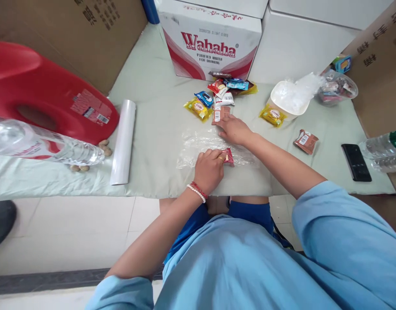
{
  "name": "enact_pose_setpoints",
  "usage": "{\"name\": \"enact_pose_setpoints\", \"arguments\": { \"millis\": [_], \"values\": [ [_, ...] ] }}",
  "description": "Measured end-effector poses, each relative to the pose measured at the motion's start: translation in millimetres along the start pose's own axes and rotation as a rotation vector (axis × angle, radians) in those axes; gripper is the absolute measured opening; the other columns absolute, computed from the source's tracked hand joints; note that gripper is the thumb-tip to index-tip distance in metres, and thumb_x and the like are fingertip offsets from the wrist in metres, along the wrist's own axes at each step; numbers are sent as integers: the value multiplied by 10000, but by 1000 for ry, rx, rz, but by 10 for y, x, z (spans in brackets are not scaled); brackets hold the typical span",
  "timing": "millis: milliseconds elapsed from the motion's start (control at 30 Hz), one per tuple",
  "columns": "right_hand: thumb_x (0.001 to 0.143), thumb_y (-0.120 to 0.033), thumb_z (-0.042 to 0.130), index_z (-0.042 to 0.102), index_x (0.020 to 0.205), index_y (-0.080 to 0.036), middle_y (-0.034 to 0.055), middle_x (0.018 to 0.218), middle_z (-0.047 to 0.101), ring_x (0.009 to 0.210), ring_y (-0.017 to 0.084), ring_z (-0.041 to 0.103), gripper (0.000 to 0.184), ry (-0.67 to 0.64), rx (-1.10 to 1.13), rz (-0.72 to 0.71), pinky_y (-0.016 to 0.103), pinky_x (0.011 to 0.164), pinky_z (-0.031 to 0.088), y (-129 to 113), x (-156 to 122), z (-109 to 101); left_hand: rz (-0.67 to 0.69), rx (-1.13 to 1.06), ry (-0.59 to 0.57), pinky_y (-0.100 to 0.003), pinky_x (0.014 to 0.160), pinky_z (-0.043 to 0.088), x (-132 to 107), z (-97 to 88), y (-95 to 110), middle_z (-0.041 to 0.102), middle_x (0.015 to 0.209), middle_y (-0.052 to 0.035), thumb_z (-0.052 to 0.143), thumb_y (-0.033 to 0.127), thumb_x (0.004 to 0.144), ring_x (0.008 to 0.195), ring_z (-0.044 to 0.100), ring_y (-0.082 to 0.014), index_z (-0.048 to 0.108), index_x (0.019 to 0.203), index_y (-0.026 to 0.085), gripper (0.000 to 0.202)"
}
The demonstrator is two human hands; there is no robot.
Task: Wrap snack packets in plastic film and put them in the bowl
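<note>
My left hand point(208, 171) is closed on a small red snack packet point(229, 157), which sticks out past its fingertips. Beneath it a crinkled sheet of clear plastic film point(188, 148) lies flat on the table. Farther from me, my right hand point(236, 130) has its fingers on a brown snack packet point(220, 113) with a barcode; its thumb points down toward the film. Just beyond that packet is a pile of wrapped snacks, with a yellow packet point(199, 110), a blue packet point(204, 98) and a red-and-white packet point(218, 87) among them.
A Wahaha carton point(214, 47) stands behind the snacks. On the left are a film roll point(123, 142), a red jug point(56, 94) and a water bottle point(46, 142). To the right lie a white tub point(286, 105), another brown packet point(306, 142) and a phone point(356, 162).
</note>
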State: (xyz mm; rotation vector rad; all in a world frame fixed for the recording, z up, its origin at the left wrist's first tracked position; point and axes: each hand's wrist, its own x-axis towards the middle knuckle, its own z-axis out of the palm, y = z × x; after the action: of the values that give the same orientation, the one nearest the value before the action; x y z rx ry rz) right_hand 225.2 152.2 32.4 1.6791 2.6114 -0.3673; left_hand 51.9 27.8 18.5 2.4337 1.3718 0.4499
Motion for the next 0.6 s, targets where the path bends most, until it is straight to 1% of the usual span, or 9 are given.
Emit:
{"name": "enact_pose_setpoints", "arguments": {
  "millis": [67, 167, 200, 267, 300, 367, 467, 533, 600],
  "values": [
    [952, -297, 692, 649, 1412, -172, 187, 1392, 666, 1325, 390, 546, 479, -34, 21, 86, 479, 1047, 472, -15, 95, 34, -5, 35, 1, -478, 871, 433, 11, 20, -20, 740, 1241, -118, 488, 155, 1018, 1094, 623, -311, 731, 1205, 212, 312],
    [925, -281, 701, 749, 1184, -167, 161, 1204, 738, 1189, 370, 611, 286, -96, 63, 170, 465, 989, 488, 24, 166, 28, 22, 50, 22, -478, 845, 417, -2, 7, -29, 753, 1201, -117, 487, 183, 1036, 1063, 624, -306, 745, 1163, 220, 289],
    [917, -274, 696, 765, 1104, -173, 153, 1164, 745, 1182, 374, 604, 223, -89, 65, 158, 474, 986, 483, 43, 169, 7, 31, 48, 33, -479, 838, 413, -5, 5, -28, 757, 1185, -116, 488, 185, 1038, 1058, 623, -306, 749, 1147, 221, 285],
    [910, -269, 679, 773, 1020, -185, 146, 1160, 738, 1208, 380, 573, 168, -25, 64, 57, 494, 1006, 461, 72, 132, -70, 40, 41, 48, -480, 834, 409, -7, 7, -23, 764, 1172, -113, 480, 183, 1041, 1054, 621, -305, 754, 1120, 220, 287],
    [915, -268, 663, 772, 1023, -188, 145, 1175, 730, 1210, 372, 568, 173, 11, 71, -8, 491, 1009, 454, 74, 89, -124, 42, 37, 47, -481, 837, 411, -6, 10, -21, 765, 1178, -110, 474, 181, 1043, 1057, 621, -304, 756, 1112, 220, 293],
    [947, -261, 609, 760, 1073, -188, 137, 1171, 721, 1147, 335, 594, 210, 50, 91, -115, 451, 972, 455, 45, -50, -247, 43, 33, 35, -485, 850, 419, -4, 16, -17, 764, 1203, -106, 466, 178, 1046, 1067, 622, -305, 762, 1110, 218, 306],
    [1009, -264, 527, 740, 1130, -188, 108, 1073, 713, 1007, 279, 627, 256, 62, 109, -193, 372, 862, 450, -71, -370, -373, 44, 17, 27, -491, 864, 441, 3, 28, -20, 762, 1237, -106, 470, 170, 1039, 1081, 632, -308, 772, 1105, 214, 313],
    [1036, -279, 506, 745, 1164, -196, 93, 1019, 691, 945, 247, 630, 284, 70, 137, -253, 332, 811, 443, -163, -613, -346, 34, -6, 41, -488, 880, 466, 7, 37, -32, 763, 1239, -112, 472, 146, 1022, 1087, 650, -305, 777, 1104, 210, 322],
    [1047, -272, 499, 742, 1250, -211, 82, 995, 668, 900, 219, 630, 323, 74, 199, -305, 306, 786, 452, -239, -835, -217, 14, -38, 49, -470, 901, 503, -6, 42, -61, 777, 1176, -122, 477, 123, 997, 1081, 677, -298, 778, 1126, 201, 337]
  ]
}}
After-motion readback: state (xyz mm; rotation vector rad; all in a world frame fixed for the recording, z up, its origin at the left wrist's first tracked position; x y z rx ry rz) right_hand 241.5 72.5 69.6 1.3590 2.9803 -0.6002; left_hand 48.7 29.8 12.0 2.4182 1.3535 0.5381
